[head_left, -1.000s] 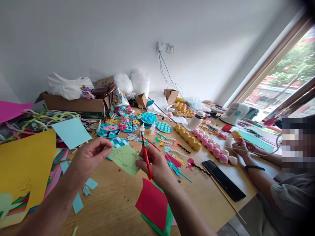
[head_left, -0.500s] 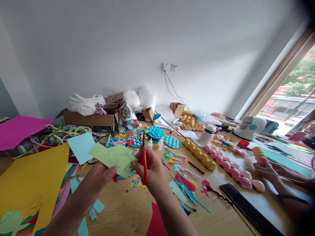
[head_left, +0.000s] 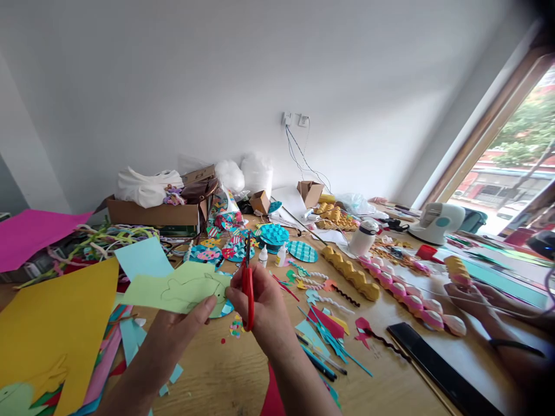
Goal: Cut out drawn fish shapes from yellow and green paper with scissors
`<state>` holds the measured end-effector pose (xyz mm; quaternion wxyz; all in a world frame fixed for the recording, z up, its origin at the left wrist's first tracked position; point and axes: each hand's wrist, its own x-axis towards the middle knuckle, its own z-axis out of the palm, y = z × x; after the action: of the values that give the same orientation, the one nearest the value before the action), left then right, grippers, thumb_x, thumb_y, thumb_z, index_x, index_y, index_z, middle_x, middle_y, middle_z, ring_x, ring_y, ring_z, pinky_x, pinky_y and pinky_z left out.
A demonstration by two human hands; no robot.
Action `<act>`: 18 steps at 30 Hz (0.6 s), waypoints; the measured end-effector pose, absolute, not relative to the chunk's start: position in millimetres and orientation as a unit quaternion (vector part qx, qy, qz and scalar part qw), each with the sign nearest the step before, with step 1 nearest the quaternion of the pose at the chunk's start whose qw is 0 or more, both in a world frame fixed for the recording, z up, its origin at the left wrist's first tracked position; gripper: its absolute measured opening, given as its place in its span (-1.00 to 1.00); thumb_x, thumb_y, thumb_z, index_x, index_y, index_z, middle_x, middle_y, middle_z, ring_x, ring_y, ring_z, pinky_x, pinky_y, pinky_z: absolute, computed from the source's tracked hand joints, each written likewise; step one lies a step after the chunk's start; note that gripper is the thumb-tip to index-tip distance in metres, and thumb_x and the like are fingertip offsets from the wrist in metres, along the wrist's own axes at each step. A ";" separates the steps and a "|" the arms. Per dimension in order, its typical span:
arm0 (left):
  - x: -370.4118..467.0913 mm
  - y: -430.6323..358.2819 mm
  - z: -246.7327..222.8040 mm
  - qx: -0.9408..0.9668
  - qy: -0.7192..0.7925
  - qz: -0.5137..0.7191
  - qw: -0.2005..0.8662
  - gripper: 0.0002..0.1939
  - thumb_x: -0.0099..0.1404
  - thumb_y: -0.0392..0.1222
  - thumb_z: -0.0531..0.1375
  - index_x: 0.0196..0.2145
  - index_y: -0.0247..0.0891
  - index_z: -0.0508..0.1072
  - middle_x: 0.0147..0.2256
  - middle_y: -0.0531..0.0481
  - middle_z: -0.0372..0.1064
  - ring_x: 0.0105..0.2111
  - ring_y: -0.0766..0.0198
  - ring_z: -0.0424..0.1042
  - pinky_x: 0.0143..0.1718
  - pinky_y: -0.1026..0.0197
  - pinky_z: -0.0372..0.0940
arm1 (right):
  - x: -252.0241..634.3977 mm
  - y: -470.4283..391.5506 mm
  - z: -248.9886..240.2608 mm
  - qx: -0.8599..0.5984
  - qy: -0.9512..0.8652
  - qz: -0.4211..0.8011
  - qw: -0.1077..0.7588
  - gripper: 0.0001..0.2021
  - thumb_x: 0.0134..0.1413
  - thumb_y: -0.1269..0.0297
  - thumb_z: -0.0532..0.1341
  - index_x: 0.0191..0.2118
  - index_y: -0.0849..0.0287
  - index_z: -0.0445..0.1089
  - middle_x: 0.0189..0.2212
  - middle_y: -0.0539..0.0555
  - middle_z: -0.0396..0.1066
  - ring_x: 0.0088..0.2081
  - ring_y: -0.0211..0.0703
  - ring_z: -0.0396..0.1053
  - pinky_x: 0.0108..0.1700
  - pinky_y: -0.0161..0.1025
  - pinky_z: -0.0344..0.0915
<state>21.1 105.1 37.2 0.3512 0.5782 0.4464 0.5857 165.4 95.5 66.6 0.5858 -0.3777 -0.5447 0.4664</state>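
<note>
My left hand pinches a light green sheet of paper from below, its thumb lying on top. A fish outline is pencilled on the sheet, with the eye close to my thumb. Red-handled scissors are in my right hand, their dark blades pointing up and away from me. Fingertips of my right hand also touch the right edge of the green sheet. Past the sheet lies a light blue sheet. A yellow sheet rests at the left, with a cut green fish at its lower corner.
Small glue bottles stand beyond my hands, near blue paper discs. At right are a black phone-like slab, pink-and-white padded strips and a white bottle. Another person's hands hold a yellow piece there.
The green sheet has turned flatter and shifted left and down. My left thumb has moved onto the fish's head end. The scissors stay in my right hand, slightly further left.
</note>
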 end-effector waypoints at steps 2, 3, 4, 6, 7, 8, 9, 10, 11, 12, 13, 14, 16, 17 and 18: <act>18.5 105.1 43.7 0.610 0.472 0.563 0.297 -0.91 -0.04 -0.08 0.25 -0.57 -0.09 0.47 -0.55 0.05 0.52 -0.39 0.03 0.52 -0.24 0.07 0.44 | 162.7 94.4 67.2 -0.372 -0.548 0.477 0.578 -0.77 -0.20 0.28 0.33 -0.46 0.15 0.23 -0.55 -0.10 0.21 -0.51 -0.30 0.11 -0.46 -0.35 0.07; 17.6 104.7 48.0 0.620 0.485 0.556 0.266 -0.91 -0.06 -0.07 0.24 -0.59 -0.08 0.47 -0.57 0.05 0.53 -0.38 0.00 0.53 -0.20 0.03 0.44 | 161.2 93.8 67.1 -0.371 -0.546 0.479 0.579 -0.78 -0.20 0.28 0.32 -0.46 0.15 0.23 -0.54 -0.10 0.21 -0.51 -0.30 0.11 -0.47 -0.35 0.08; 17.0 103.9 52.4 0.631 0.491 0.550 0.241 -0.91 -0.07 -0.06 0.24 -0.63 -0.07 0.46 -0.58 0.05 0.53 -0.39 -0.02 0.53 -0.18 0.00 0.43 | 159.6 93.4 66.7 -0.370 -0.543 0.480 0.581 -0.79 -0.19 0.29 0.31 -0.46 0.15 0.23 -0.53 -0.10 0.22 -0.51 -0.30 0.12 -0.46 -0.36 0.09; 16.8 101.3 60.3 0.641 0.494 0.549 0.210 -0.90 -0.07 -0.07 0.24 -0.66 -0.06 0.46 -0.56 0.04 0.56 -0.41 -0.03 0.54 -0.16 -0.02 0.42 | 156.6 92.8 65.2 -0.366 -0.537 0.479 0.590 -0.82 -0.17 0.31 0.28 -0.44 0.15 0.24 -0.51 -0.08 0.25 -0.50 -0.29 0.14 -0.45 -0.35 0.11; 17.1 99.7 63.1 0.640 0.495 0.550 0.206 -0.91 -0.07 -0.09 0.25 -0.66 -0.05 0.47 -0.54 0.03 0.57 -0.40 -0.03 0.55 -0.16 -0.02 0.42 | 155.1 92.7 64.2 -0.364 -0.535 0.475 0.596 -0.83 -0.17 0.31 0.27 -0.43 0.15 0.24 -0.50 -0.07 0.26 -0.50 -0.29 0.14 -0.45 -0.35 0.11; 17.6 97.9 65.0 0.632 0.499 0.555 0.207 -0.93 -0.08 -0.11 0.27 -0.65 -0.05 0.48 -0.53 0.03 0.59 -0.40 -0.02 0.55 -0.18 0.00 0.42 | 153.7 92.5 63.3 -0.363 -0.533 0.472 0.601 -0.84 -0.17 0.32 0.26 -0.43 0.15 0.24 -0.50 -0.07 0.26 -0.50 -0.29 0.14 -0.45 -0.35 0.11; 18.1 96.1 66.1 0.616 0.505 0.567 0.210 -0.93 -0.09 -0.13 0.28 -0.66 -0.06 0.48 -0.53 0.03 0.59 -0.41 -0.02 0.55 -0.21 0.02 0.43 | 152.4 92.2 62.5 -0.365 -0.529 0.469 0.606 -0.85 -0.16 0.31 0.25 -0.43 0.14 0.24 -0.51 -0.08 0.25 -0.50 -0.29 0.13 -0.46 -0.35 0.10; 18.7 94.3 66.4 0.594 0.511 0.584 0.214 -0.94 -0.10 -0.15 0.29 -0.66 -0.07 0.48 -0.53 0.03 0.59 -0.43 0.00 0.55 -0.26 0.04 0.44 | 151.3 91.6 61.8 -0.368 -0.526 0.466 0.609 -0.85 -0.15 0.30 0.25 -0.42 0.14 0.24 -0.52 -0.08 0.24 -0.51 -0.29 0.12 -0.46 -0.35 0.09; 19.2 92.7 66.3 0.570 0.514 0.603 0.218 -0.95 -0.09 -0.16 0.29 -0.64 -0.07 0.48 -0.54 0.04 0.58 -0.47 0.02 0.54 -0.32 0.07 0.44 | 150.4 90.6 61.3 -0.374 -0.522 0.462 0.611 -0.85 -0.13 0.29 0.24 -0.42 0.14 0.24 -0.53 -0.09 0.23 -0.52 -0.29 0.11 -0.47 -0.35 0.08; 19.4 91.3 66.0 0.552 0.514 0.618 0.223 -0.96 -0.08 -0.17 0.28 -0.62 -0.08 0.49 -0.54 0.04 0.58 -0.50 0.05 0.53 -0.38 0.10 0.44 | 149.7 89.1 60.9 -0.381 -0.522 0.459 0.610 -0.86 -0.12 0.28 0.24 -0.41 0.14 0.24 -0.53 -0.09 0.22 -0.52 -0.29 0.10 -0.47 -0.34 0.08; 19.4 90.0 65.7 0.538 0.513 0.630 0.225 -0.97 -0.06 -0.17 0.28 -0.61 -0.09 0.50 -0.55 0.05 0.57 -0.52 0.07 0.52 -0.41 0.12 0.44 | 149.1 87.1 60.5 -0.387 -0.526 0.455 0.605 -0.85 -0.10 0.26 0.23 -0.41 0.14 0.24 -0.54 -0.09 0.21 -0.51 -0.28 0.10 -0.46 -0.34 0.08; 19.1 89.0 65.3 0.531 0.511 0.638 0.223 -0.98 -0.06 -0.18 0.29 -0.59 -0.09 0.50 -0.55 0.06 0.56 -0.53 0.09 0.52 -0.43 0.14 0.43 | 148.7 84.5 59.9 -0.392 -0.535 0.451 0.597 -0.86 -0.09 0.25 0.22 -0.41 0.15 0.24 -0.54 -0.08 0.20 -0.50 -0.27 0.10 -0.45 -0.33 0.08; 18.2 87.7 64.4 0.534 0.498 0.643 0.229 -0.96 -0.07 -0.20 0.31 -0.60 -0.08 0.51 -0.58 0.09 0.53 -0.53 0.12 0.49 -0.43 0.16 0.42 | 147.8 78.2 57.5 -0.402 -0.563 0.437 0.575 -0.86 -0.04 0.23 0.19 -0.43 0.16 0.24 -0.53 -0.06 0.19 -0.47 -0.25 0.11 -0.43 -0.32 0.08; 17.9 87.4 63.5 0.535 0.487 0.649 0.236 -0.91 -0.06 -0.20 0.31 -0.64 -0.08 0.48 -0.61 0.11 0.49 -0.55 0.15 0.46 -0.43 0.17 0.41 | 147.2 74.7 55.5 -0.408 -0.575 0.431 0.563 -0.87 -0.02 0.22 0.16 -0.44 0.16 0.24 -0.52 -0.05 0.18 -0.46 -0.23 0.11 -0.42 -0.31 0.08; 17.8 87.3 62.2 0.535 0.475 0.655 0.244 -0.84 -0.03 -0.19 0.31 -0.68 -0.09 0.44 -0.64 0.12 0.44 -0.56 0.18 0.42 -0.44 0.19 0.40 | 146.5 71.0 53.1 -0.416 -0.584 0.428 0.551 -0.87 -0.01 0.23 0.13 -0.46 0.16 0.23 -0.53 -0.05 0.16 -0.46 -0.23 0.10 -0.43 -0.31 0.06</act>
<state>17.8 87.3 62.2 0.2436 0.5346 0.4749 0.6553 146.5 71.0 53.1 0.5506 -0.4160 -0.5836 0.4280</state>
